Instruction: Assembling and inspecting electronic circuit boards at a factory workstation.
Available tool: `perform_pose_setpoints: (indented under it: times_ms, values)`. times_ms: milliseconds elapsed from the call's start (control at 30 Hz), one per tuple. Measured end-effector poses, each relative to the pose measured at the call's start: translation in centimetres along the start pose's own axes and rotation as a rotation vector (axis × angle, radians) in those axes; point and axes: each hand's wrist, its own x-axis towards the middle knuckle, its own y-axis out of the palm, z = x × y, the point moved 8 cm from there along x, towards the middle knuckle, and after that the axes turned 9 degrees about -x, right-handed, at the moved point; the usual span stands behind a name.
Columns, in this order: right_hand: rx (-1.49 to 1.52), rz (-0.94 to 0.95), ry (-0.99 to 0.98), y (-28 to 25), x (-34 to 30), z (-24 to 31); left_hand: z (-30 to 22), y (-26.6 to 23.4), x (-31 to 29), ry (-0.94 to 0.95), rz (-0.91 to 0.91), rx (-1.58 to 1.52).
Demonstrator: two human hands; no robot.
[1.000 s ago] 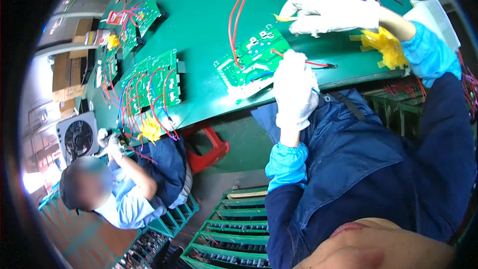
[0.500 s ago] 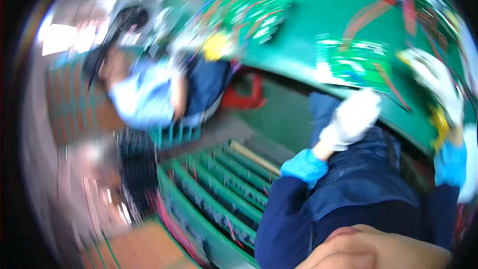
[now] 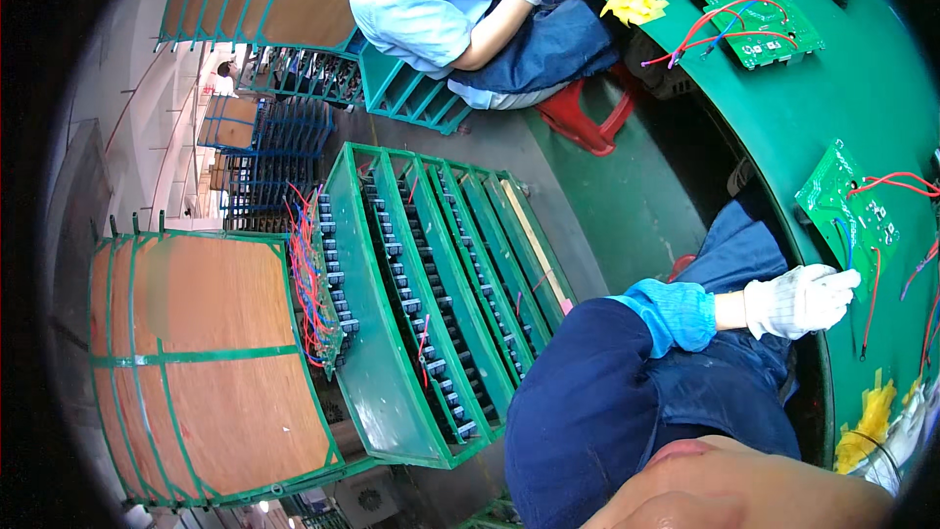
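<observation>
My left hand [image 3: 803, 302], in a white glove with a blue sleeve cover, is at the edge of the green table. Its fingers are curled together, and whatever they may hold is hidden. Just beyond the fingertips lies a green circuit board [image 3: 847, 208] with red and blue wires attached. One red wire [image 3: 871, 304] trails down the table beside the hand. My right hand is out of view.
A green rack [image 3: 392, 402] with rows of parts stands to my left. A co-worker in a light blue shirt [image 3: 421, 5] sits beyond, near a red stool [image 3: 578, 122]. More wired boards [image 3: 759, 29] and yellow strips [image 3: 867, 426] lie on the table [image 3: 744, 127].
The view has swung left, bringing the rack and wood-panelled carts further in. My left hand now shows at the table edge, and my right hand has gone out of view.
</observation>
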Motion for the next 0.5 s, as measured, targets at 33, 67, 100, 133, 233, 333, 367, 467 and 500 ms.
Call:
perform_pose_setpoints:
  times_ms: [33,67,100,133,233,333,367,467,500]
  values:
    - [-0.017,0.038,-0.015,2.4,-1.1,0.1,0.3,-0.3,-0.3,0.000,-0.010,-0.019]
    - [-0.034,0.074,-0.032,4.7,-2.4,0.1,0.4,-0.7,-0.5,-0.005,-0.007,-0.009]
    - [-0.056,0.095,-0.052,8.5,-6.3,1.5,0.2,-0.9,-0.1,0.004,-0.017,0.008]
    - [-0.073,0.100,-0.074,12.5,-10.9,2.8,0.2,-0.6,0.1,0.022,-0.027,0.011]
    - [-0.133,0.154,-0.141,25.5,-22.7,6.6,0.1,-0.2,0.5,0.037,-0.017,-0.020]
    - [-0.203,0.271,-0.195,32.4,-26.0,7.0,0.5,-0.8,-0.7,0.026,-0.019,0.020]
    - [-0.223,0.303,-0.214,33.2,-26.3,6.8,0.6,-0.8,-0.9,0.022,-0.020,0.024]
    - [-0.285,0.355,-0.283,36.0,-28.2,7.3,0.5,-0.7,-0.3,0.025,-0.023,0.001]
    - [-0.302,0.377,-0.301,36.1,-27.8,7.2,0.3,-0.8,-0.1,0.032,-0.020,0.008]
